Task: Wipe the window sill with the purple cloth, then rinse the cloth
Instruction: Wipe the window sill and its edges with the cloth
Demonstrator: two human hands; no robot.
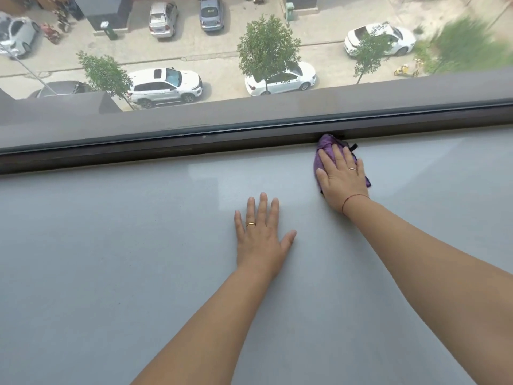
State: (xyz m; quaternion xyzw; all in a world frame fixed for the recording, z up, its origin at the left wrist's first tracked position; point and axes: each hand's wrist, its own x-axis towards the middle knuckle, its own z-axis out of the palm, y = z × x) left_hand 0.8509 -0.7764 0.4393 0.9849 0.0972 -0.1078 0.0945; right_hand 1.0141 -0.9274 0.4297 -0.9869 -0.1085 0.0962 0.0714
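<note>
The wide pale grey window sill fills the lower part of the head view. A purple cloth lies bunched on the sill at its far edge, touching the dark window frame. My right hand presses flat on top of the cloth and covers most of it; purple shows past the fingertips and at both sides. My left hand rests flat on the bare sill with fingers spread, nearer to me and left of the cloth, holding nothing.
The dark frame rail runs across the whole width behind the sill, with the window glass above it looking down on a street with parked cars and trees. Bare sill stretches to the left and right of both hands.
</note>
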